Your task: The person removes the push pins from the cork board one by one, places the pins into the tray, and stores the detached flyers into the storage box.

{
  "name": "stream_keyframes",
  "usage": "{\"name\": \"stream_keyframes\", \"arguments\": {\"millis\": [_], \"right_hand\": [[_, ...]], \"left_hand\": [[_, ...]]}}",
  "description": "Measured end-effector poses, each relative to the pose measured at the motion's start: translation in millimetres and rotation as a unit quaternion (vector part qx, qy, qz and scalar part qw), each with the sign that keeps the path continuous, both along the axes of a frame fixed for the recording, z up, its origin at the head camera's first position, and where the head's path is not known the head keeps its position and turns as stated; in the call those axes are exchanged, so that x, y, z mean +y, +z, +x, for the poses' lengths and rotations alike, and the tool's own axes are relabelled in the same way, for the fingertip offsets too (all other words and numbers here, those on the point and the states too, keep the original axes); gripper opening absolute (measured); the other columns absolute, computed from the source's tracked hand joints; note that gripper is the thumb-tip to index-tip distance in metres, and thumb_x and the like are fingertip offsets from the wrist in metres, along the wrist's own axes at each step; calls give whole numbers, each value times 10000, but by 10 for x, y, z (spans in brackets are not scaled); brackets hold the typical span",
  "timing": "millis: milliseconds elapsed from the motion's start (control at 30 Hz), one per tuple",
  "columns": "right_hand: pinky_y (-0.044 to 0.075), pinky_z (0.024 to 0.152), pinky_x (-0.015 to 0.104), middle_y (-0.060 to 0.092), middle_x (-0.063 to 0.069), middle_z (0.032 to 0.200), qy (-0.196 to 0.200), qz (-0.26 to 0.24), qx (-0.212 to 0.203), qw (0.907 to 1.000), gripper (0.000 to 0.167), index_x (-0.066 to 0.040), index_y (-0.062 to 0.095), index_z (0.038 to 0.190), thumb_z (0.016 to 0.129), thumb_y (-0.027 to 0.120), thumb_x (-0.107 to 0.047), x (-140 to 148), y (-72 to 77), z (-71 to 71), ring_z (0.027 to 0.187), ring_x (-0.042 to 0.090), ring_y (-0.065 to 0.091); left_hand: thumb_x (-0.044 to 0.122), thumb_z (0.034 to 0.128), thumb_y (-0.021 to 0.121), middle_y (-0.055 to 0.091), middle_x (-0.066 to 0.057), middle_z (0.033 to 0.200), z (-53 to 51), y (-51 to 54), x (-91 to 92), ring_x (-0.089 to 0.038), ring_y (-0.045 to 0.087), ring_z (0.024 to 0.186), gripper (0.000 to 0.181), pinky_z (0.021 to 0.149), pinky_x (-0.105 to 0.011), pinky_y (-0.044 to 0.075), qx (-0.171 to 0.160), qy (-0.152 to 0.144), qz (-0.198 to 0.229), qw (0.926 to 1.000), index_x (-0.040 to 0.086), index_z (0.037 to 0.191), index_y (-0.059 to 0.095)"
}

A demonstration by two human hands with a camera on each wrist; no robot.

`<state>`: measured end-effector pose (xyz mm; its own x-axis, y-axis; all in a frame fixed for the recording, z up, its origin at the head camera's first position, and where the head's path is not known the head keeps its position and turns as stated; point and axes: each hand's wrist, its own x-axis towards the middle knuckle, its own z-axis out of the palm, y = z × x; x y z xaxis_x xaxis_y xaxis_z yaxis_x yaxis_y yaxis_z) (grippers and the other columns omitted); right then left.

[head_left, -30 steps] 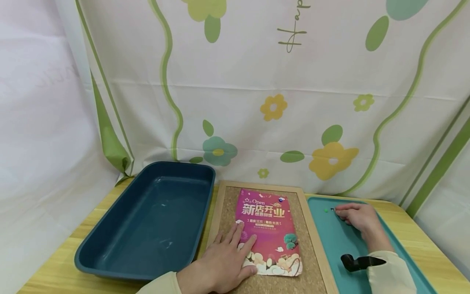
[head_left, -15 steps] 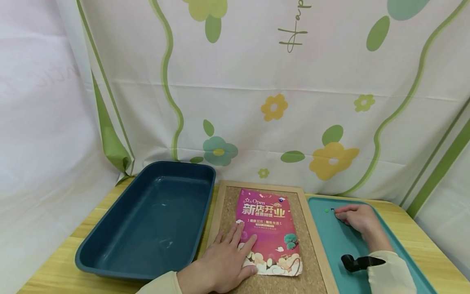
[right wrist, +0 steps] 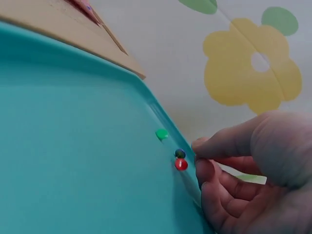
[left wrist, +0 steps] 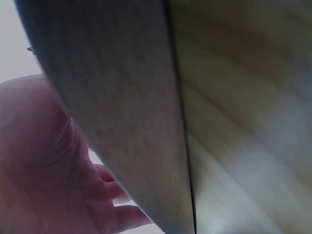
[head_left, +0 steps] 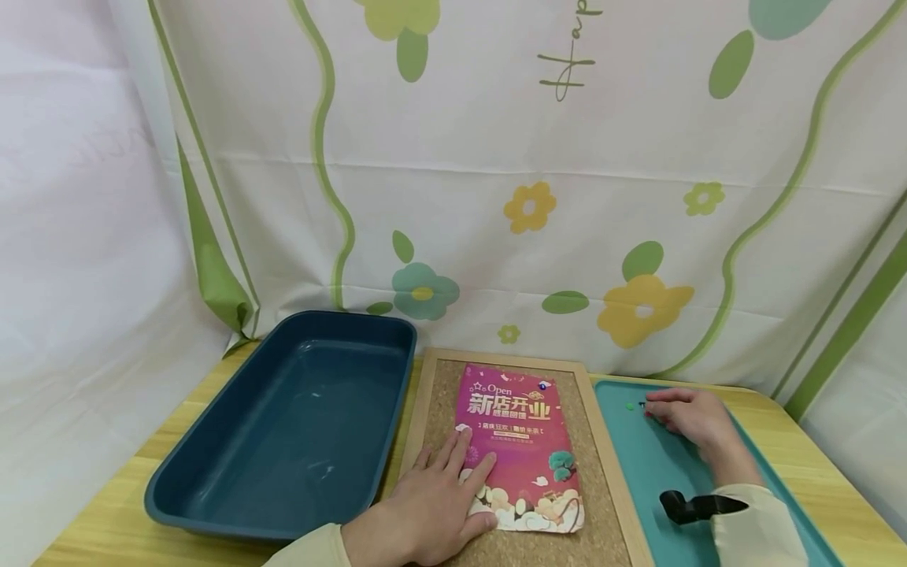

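My left hand point(head_left: 432, 504) lies with fingers spread on the lower left of a pink and red printed sheet point(head_left: 506, 457), which rests on a wood-framed cork board point(head_left: 595, 488). A small blue pin point(head_left: 542, 386) shows at the sheet's upper right. Over the far end of the turquoise tray point(head_left: 659, 457) is my right hand point(head_left: 697, 429), fingers curled and thumb near the index finger. Right beside its fingertips, in the right wrist view, are a dark pin point(right wrist: 180, 153) and a red pin point(right wrist: 181, 164); whether it pinches one is unclear. A green pin point(right wrist: 162, 133) lies a little apart.
A deep dark-blue tray point(head_left: 283, 441) stands left of the board. A black curved object point(head_left: 690, 507) is at the right sleeve, over the turquoise tray. Behind the wooden table point(head_left: 801, 441) hangs a white flowered cloth point(head_left: 439, 197).
The fingers of my right hand have shifted slightly at the small pins. My left hand stays in the same place on the sheet.
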<state>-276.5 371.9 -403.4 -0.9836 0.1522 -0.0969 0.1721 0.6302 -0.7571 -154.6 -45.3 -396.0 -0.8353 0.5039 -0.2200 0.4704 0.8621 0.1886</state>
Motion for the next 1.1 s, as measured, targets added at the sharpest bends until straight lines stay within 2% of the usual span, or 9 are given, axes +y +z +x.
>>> {"name": "stream_keyframes", "arguments": {"millis": [167, 300, 400, 567, 700, 800, 1100], "right_hand": [[572, 736, 257, 803, -61, 948, 214, -209, 139, 9995, 431, 24, 709, 1327, 1035, 696, -292, -137, 53, -23, 828, 28, 692], [593, 773, 285, 786, -51, 978, 391, -414, 256, 9981, 474, 34, 678, 1364, 1045, 690, -317, -292, 127, -15, 850, 90, 713], [585, 751, 320, 774, -31, 1000, 428, -361, 296, 9980, 500, 16, 669, 1385, 1047, 685, -351, -407, 199, -3, 874, 150, 701], [523, 704, 365, 761, 130, 1209, 443, -236, 201, 9985, 537, -54, 671, 1415, 1041, 671, -440, -602, 300, -23, 1073, 272, 698], [559, 825, 375, 709, 188, 1337, 599, -351, 297, 9971, 512, -50, 668, 1416, 1052, 662, -411, -783, 358, -73, 1145, 329, 684], [577, 923, 390, 712, 191, 1325, 735, -489, 403, 9953, 467, -18, 675, 1394, 1060, 663, -345, -930, 388, -134, 1125, 326, 688], [574, 935, 406, 734, 171, 1272, 766, -733, 371, 9937, 430, -23, 699, 1363, 1059, 664, -325, -1286, 445, -299, 1092, 298, 688]], "left_hand": [[685, 1012, 504, 212, -63, 1789, 13, -5, -28, -345, 242, 1646, 752, 1241, -645, 364, 11, 34, -9, 10000, 353, 1666, 339], [686, 1012, 503, 208, -66, 1790, 17, -4, -40, -351, 245, 1643, 752, 1236, -650, 368, 14, 41, -14, 10000, 352, 1666, 340], [687, 1010, 501, 206, -61, 1791, 9, 0, -28, -351, 245, 1642, 756, 1238, -651, 365, -2, 9, 11, 10000, 359, 1669, 330], [687, 1007, 507, 201, -56, 1793, 0, -3, -4, -349, 240, 1644, 757, 1240, -654, 359, -34, 25, 27, 10000, 363, 1668, 331], [688, 1007, 507, 199, -53, 1794, -1, -1, 2, -347, 238, 1646, 756, 1242, -652, 357, -26, 35, 28, 10000, 364, 1667, 333], [687, 1007, 507, 204, -56, 1792, 2, 0, 0, -347, 237, 1646, 754, 1246, -650, 352, -22, 42, 30, 10000, 363, 1666, 336], [685, 1012, 501, 216, -65, 1788, 10, -1, -8, -351, 246, 1644, 754, 1243, -652, 356, 12, -5, 78, 10000, 356, 1669, 332]]}}
